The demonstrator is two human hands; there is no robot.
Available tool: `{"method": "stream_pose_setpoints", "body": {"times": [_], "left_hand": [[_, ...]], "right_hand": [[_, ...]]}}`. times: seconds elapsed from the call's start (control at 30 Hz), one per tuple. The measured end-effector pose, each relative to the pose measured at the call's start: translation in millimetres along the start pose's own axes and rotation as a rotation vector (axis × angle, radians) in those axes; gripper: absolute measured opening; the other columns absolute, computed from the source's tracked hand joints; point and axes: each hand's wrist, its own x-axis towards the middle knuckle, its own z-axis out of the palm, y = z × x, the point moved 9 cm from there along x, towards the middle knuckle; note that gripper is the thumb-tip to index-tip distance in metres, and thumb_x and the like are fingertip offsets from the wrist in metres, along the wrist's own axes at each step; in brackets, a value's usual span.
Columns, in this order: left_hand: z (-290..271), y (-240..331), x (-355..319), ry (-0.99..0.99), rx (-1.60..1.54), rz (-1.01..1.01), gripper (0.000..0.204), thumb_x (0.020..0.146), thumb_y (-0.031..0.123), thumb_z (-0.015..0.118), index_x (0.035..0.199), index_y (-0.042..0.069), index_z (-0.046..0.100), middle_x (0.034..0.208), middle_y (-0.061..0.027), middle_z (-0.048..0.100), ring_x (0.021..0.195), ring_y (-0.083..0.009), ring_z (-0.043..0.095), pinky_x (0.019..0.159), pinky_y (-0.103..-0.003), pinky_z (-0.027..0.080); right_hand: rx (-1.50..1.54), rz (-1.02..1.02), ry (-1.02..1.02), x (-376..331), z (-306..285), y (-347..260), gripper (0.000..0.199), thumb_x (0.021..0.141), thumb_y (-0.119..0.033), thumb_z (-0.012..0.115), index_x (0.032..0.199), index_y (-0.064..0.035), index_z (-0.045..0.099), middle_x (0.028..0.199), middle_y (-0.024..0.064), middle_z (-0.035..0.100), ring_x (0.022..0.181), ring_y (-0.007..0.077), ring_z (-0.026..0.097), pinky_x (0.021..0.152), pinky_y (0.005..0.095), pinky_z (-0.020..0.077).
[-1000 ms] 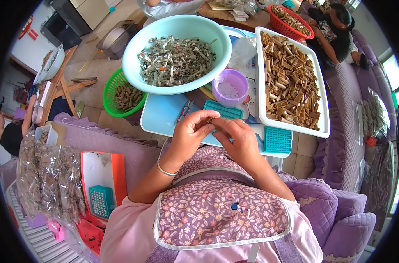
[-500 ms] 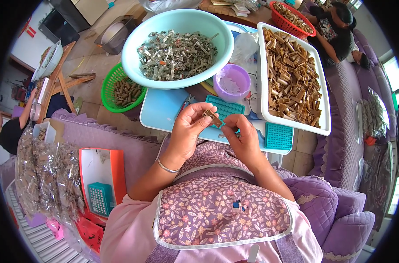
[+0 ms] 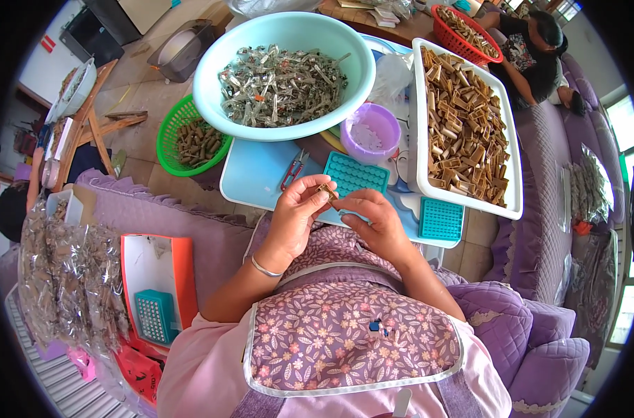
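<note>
My left hand (image 3: 294, 217) pinches a small brown plastic casing (image 3: 326, 190) between thumb and fingertips, above my lap. My right hand (image 3: 378, 221) is closed at the casing's right end, thumb against forefinger; whatever lies in that pinch is mostly hidden. Just beyond my hands, a teal ridged tray (image 3: 356, 174) rests on the blue tabletop (image 3: 251, 174). Red-handled pliers (image 3: 294, 169) lie left of that tray. A white tray (image 3: 517, 167) at the right is heaped with similar brown casings (image 3: 466, 125).
A pale blue basin (image 3: 209, 104) holds clear plastic parts. Beside it stand a purple bowl (image 3: 371, 152) with white bits and a green basket (image 3: 169, 150) of brown pieces. A teal block (image 3: 440, 219) sits near the right edge. Other people work at far left and upper right.
The casing has turned to a steeper angle in my left hand. My right hand has shifted slightly left, closer against it.
</note>
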Motion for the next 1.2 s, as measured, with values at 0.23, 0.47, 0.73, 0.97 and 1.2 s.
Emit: {"method": "stream_pose_setpoints", "body": {"times": [0.23,0.47,0.73,0.97,1.2], "left_hand": [[-21,-21,8,0.007,-0.124,-0.056,0.025,0.093,0.007,0.058,0.118,0.004,0.059,0.111,-0.0074,0.063,0.098,-0.0144,0.06,0.091,-0.028,0.048],[-11,-58,5,-0.064,-0.158,-0.259,0.023,0.095,0.009,0.056,0.118,0.005,0.056,0.11,-0.0099,0.063,0.097,-0.0165,0.061,0.087,-0.029,0.051],[-11,-73,5,-0.055,-0.175,-0.337,0.021,0.094,0.008,0.057,0.115,0.005,0.058,0.11,-0.0107,0.063,0.098,-0.0183,0.061,0.087,-0.03,0.051],[-10,-70,6,-0.065,-0.059,-0.27,0.023,0.089,0.006,0.064,0.112,0.005,0.06,0.103,-0.005,0.065,0.091,-0.0121,0.062,0.082,-0.026,0.051],[-9,-62,8,-0.111,0.058,-0.156,0.024,0.089,0.005,0.064,0.112,0.001,0.06,0.101,-0.0044,0.065,0.091,-0.0097,0.061,0.082,-0.024,0.05]], "right_hand": [[-0.303,0.344,0.129,-14,-38,56,0.012,0.081,-0.004,0.066,0.093,-0.0032,0.067,0.083,0.0129,0.061,0.074,0.0295,0.062,0.065,0.0371,0.05],[-0.472,0.247,0.075,-18,-27,57,0.013,0.079,-0.002,0.066,0.091,-0.005,0.069,0.085,0.0125,0.061,0.078,0.0313,0.061,0.068,0.0387,0.0495],[-0.544,0.297,0.002,-12,-22,74,0.011,0.08,-0.003,0.063,0.09,-0.0056,0.065,0.087,0.0122,0.061,0.081,0.0315,0.06,0.07,0.0402,0.0491],[-0.039,0.311,0.021,-7,-6,40,0.012,0.075,-0.002,0.069,0.085,-0.0037,0.062,0.082,0.0115,0.06,0.079,0.0295,0.059,0.067,0.0379,0.0475],[-0.074,0.134,-0.044,-10,4,37,0.012,0.074,0.002,0.069,0.082,-0.0013,0.061,0.084,0.009,0.06,0.078,0.0239,0.059,0.064,0.0331,0.0474]]}}
